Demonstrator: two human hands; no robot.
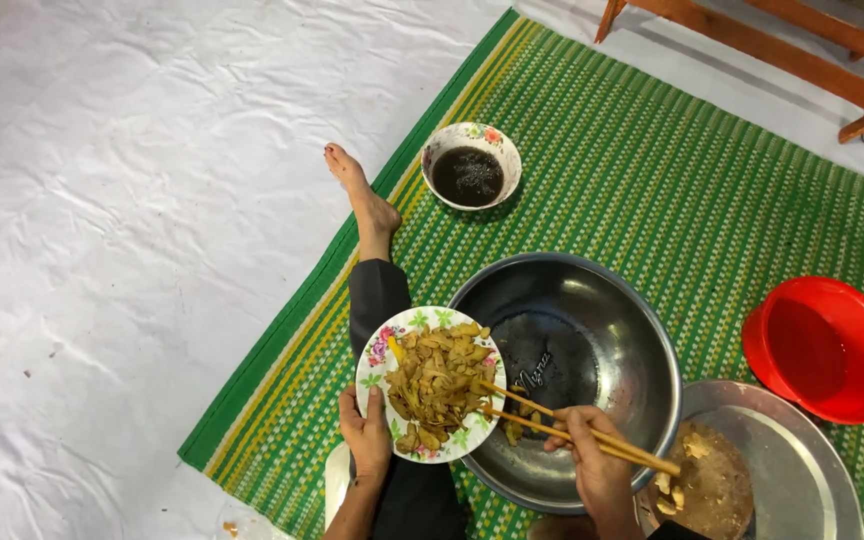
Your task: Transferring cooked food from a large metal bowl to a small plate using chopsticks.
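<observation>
Overhead, head view: left hand (367,440) gripping rim of flowered plate (377,362), tilted over steel bowl (642,340); right hand (597,465) pinching chopsticks (542,415), tips in yellow-brown food slices (437,380). Few slices (517,428) already in bowl; most remaining on plate. Nearby: small dark-sauce bowl (471,165), red basin (824,348), green mat (652,170).

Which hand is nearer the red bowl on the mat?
Right. The right hand, holding chopsticks over the steel basin, is nearer the red bowl; the left hand holds the floral plate farther away.
</observation>
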